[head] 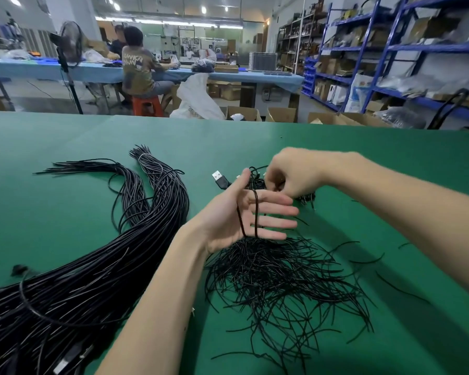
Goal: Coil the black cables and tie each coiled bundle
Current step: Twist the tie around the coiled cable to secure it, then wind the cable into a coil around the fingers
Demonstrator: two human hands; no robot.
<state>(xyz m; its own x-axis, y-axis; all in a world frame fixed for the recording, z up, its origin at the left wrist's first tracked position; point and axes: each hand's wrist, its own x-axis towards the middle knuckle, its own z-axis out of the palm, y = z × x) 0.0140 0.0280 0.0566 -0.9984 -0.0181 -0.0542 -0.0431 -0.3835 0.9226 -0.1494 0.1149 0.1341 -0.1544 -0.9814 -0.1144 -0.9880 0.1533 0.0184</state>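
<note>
Uncoiled cable bundle lies on the green surface, left of both hands. Left hand: fingers straight, spread, one cable looped across them. Right hand: fingers curled, pinching the cable's far end beyond the left fingertips. Tie wires lie below. Risk: loops sliding off the straight fingers if tension slackens.

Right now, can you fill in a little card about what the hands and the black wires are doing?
left hand: open, fingers straight, a cable looped round them
right hand: fingers curled, pinching the cable near the plug end
USB plug: sticks out beyond the left hand
ties: loose pile of short black pieces under the hands
cable bundles: long, uncoiled, on the left
table: green top
stage: coiling, not yet tied
</note>
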